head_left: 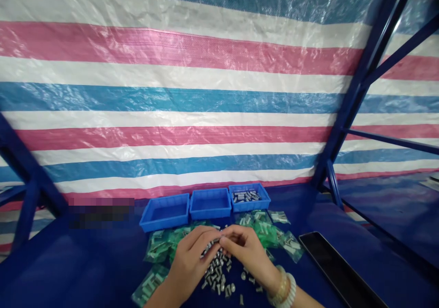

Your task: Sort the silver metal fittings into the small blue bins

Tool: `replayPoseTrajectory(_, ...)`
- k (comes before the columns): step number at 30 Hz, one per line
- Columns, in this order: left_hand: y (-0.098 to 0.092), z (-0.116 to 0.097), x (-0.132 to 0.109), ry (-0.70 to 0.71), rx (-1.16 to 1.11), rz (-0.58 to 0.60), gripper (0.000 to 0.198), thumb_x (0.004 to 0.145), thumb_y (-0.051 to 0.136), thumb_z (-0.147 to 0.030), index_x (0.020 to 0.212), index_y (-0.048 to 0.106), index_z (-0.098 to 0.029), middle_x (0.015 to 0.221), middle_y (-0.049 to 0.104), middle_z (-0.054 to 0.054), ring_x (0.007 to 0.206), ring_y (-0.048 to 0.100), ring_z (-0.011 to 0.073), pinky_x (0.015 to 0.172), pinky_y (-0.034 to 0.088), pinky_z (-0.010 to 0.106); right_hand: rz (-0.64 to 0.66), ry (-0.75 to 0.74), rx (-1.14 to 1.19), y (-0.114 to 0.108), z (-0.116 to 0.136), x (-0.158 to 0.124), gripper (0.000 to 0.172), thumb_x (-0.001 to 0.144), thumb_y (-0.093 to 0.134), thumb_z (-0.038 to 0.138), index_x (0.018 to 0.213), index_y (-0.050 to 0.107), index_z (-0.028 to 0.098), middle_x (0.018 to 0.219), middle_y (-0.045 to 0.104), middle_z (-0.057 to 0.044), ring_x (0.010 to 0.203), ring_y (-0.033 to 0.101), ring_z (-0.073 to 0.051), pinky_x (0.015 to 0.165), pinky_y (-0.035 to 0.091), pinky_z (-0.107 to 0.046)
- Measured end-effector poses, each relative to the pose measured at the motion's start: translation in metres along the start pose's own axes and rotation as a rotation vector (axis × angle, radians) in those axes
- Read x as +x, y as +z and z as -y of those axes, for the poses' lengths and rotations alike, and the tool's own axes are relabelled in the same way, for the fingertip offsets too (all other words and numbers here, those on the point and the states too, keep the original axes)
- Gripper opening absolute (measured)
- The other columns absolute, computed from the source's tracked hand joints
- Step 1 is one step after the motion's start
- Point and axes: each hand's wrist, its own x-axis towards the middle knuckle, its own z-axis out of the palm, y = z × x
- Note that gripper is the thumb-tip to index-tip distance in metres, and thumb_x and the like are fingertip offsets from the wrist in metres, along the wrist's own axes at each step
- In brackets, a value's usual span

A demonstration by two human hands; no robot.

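My left hand [194,257] and my right hand [247,253] meet above a pile of small silver screws [216,273]. The fingertips of both hands are pinched together around something small; a dark bit shows between them, but I cannot make out what it is. Under and beside my left hand lie green-tinted plastic bags [158,246] with pale metal parts inside. More such bags [265,232] lie beyond my right hand. Part of the screw pile is hidden behind my fingers. My right wrist wears a beaded bracelet [291,292].
Behind the bags stand three blue trays: a left tray [164,211], a middle tray [210,203] and a right tray [252,205] holding short metal cylinders [245,195]. A black phone-like slab [338,267] lies right. Blue metal frame posts [343,116] and a striped tarpaulin [178,100] enclose the blue surface.
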Motion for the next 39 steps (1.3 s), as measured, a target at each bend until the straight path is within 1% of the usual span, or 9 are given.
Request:
replayPoseTrajectory(4, 0.004, -0.005, 0.001, -0.124, -0.118, -0.104, 0.011, 0.083, 0.065, -0.014, 0.083, 0.072, -0.023, 0.086, 0.077, 0.005, 0.080, 0.073, 0.0199, 0.078, 0.058, 0.027, -0.113, -0.195, -0.115, 0.001, 0.010, -0.005, 0.017, 0.079, 0.076, 0.033, 0.085, 0.070, 0.019, 0.073, 0.066, -0.001, 0.063, 0.059, -0.014, 0.061, 0.049, -0.026)
replayPoseTrajectory(8, 0.013, -0.010, -0.002, -0.438, -0.497, 0.011, 0.011, 0.075, 0.067, -0.013, 0.082, 0.072, -0.020, 0.081, 0.078, 0.004, 0.073, 0.074, 0.0200, 0.069, 0.059, 0.027, -0.103, -0.493, -0.428, -0.002, 0.024, -0.011, 0.011, 0.082, 0.075, 0.027, 0.079, 0.068, 0.020, 0.076, 0.063, -0.003, 0.074, 0.060, -0.019, 0.066, 0.049, -0.030)
replayPoseTrajectory(13, 0.016, -0.013, -0.005, -0.699, -0.776, 0.000, 0.013, 0.074, 0.075, -0.023, 0.084, 0.069, -0.018, 0.086, 0.078, 0.007, 0.084, 0.075, 0.0232, 0.080, 0.058, 0.031, -0.096, -0.556, -0.471, -0.009, 0.029, -0.010, 0.007, 0.085, 0.073, 0.026, 0.086, 0.069, 0.020, 0.076, 0.065, -0.004, 0.073, 0.061, -0.020, 0.066, 0.051, -0.031)
replayPoseTrajectory(17, 0.010, -0.016, -0.007, -0.585, -0.702, -0.139, 0.004, 0.083, 0.068, -0.023, 0.081, 0.069, -0.019, 0.100, 0.077, 0.008, 0.097, 0.072, 0.0232, 0.090, 0.055, 0.033, -0.144, -0.355, -0.286, -0.011, 0.019, -0.003, 0.009, 0.082, 0.072, 0.025, 0.085, 0.065, 0.020, 0.077, 0.067, -0.003, 0.070, 0.064, -0.018, 0.067, 0.053, -0.030)
replayPoseTrajectory(22, 0.006, -0.018, -0.006, -0.279, -0.577, -0.052, 0.013, 0.087, 0.059, -0.016, 0.085, 0.072, -0.021, 0.102, 0.077, 0.011, 0.105, 0.069, 0.0260, 0.093, 0.054, 0.037, -0.012, -0.202, 0.033, -0.009, 0.010, 0.005, 0.022, 0.081, 0.074, 0.033, 0.083, 0.057, 0.021, 0.091, 0.074, -0.006, 0.083, 0.072, -0.020, 0.075, 0.057, -0.031)
replayPoseTrajectory(26, 0.001, -0.003, -0.003, -0.321, -0.498, -0.093, 0.015, 0.086, 0.058, -0.016, 0.088, 0.072, -0.020, 0.103, 0.077, 0.010, 0.101, 0.070, 0.0261, 0.091, 0.054, 0.037, -0.195, -0.374, -0.470, -0.039, 0.014, 0.025, 0.014, 0.094, 0.057, 0.034, 0.098, 0.059, 0.021, 0.091, 0.075, -0.007, 0.085, 0.072, -0.021, 0.077, 0.058, -0.034)
replayPoseTrajectory(32, -0.010, 0.023, 0.006, -0.486, -0.383, -0.197, 0.015, 0.083, 0.060, -0.025, 0.089, 0.072, -0.019, 0.096, 0.077, 0.008, 0.099, 0.070, 0.0256, 0.094, 0.052, 0.037, -0.384, -0.402, -0.863, -0.094, 0.014, 0.049, 0.034, 0.094, 0.054, 0.031, 0.122, 0.060, 0.013, 0.118, 0.064, -0.020, 0.116, 0.054, -0.035, 0.102, 0.039, -0.058)
replayPoseTrajectory(35, -0.012, 0.030, 0.008, -0.533, -0.351, -0.216, 0.017, 0.081, 0.060, -0.027, 0.088, 0.072, -0.018, 0.092, 0.076, 0.008, 0.093, 0.071, 0.0246, 0.091, 0.053, 0.036, -0.268, -0.383, -0.986, -0.086, 0.008, 0.044, 0.030, 0.097, 0.048, 0.024, 0.122, 0.061, 0.012, 0.119, 0.064, -0.018, 0.115, 0.054, -0.031, 0.104, 0.039, -0.052)
replayPoseTrajectory(39, -0.010, 0.039, 0.008, -0.542, -0.333, -0.284, 0.017, 0.078, 0.058, -0.028, 0.084, 0.071, -0.017, 0.087, 0.076, 0.007, 0.086, 0.071, 0.0233, 0.086, 0.055, 0.035, 0.019, -0.318, -1.123, -0.049, -0.002, 0.043, 0.019, 0.091, 0.055, 0.013, 0.096, 0.073, 0.018, 0.090, 0.073, -0.007, 0.093, 0.063, -0.023, 0.090, 0.049, -0.034)
